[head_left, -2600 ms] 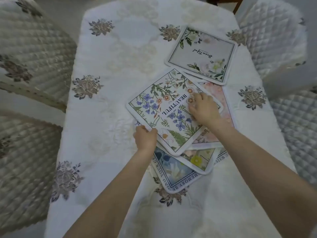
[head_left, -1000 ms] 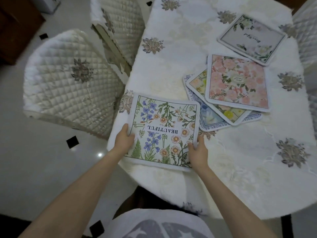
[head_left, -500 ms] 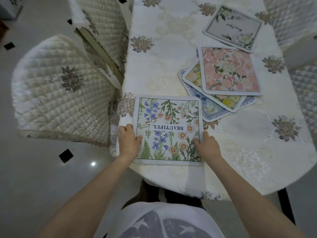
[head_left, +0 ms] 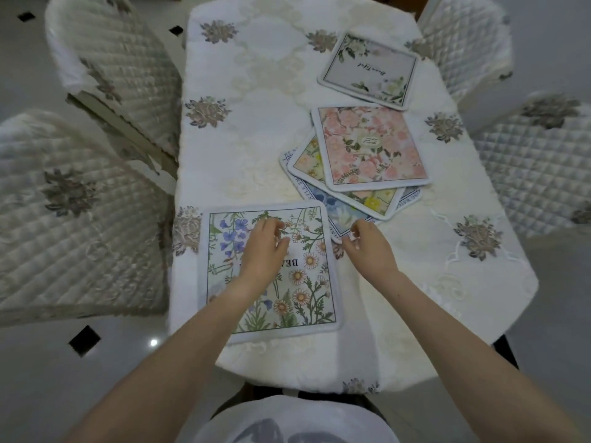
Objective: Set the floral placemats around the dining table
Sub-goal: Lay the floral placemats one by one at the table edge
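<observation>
A wildflower placemat (head_left: 307, 282) lettered BEAUTIFUL lies flat at the table's near left edge. My left hand (head_left: 263, 251) hovers over its middle, fingers loosely curled, holding nothing. My right hand (head_left: 367, 247) is just past its right edge, fingertips near the corner of a blue-bordered placemat (head_left: 332, 203). That mat is the bottom of a fanned stack, under a yellow-flower placemat (head_left: 308, 159) and a pink-rose placemat (head_left: 367, 145). A white-flower placemat (head_left: 367, 70) lies alone at the far right.
The table (head_left: 256, 123) wears a white embroidered cloth with grey flower motifs. Two quilted covered chairs (head_left: 73, 219) (head_left: 112, 65) stand at the left side, and two more (head_left: 537, 161) (head_left: 463, 39) at the right. Tiled floor shows at the near left.
Both hands have let go of the wildflower placemat, which now rests at the near left edge. They have lifted and moved forward toward the stack; my view has swung right and up.
</observation>
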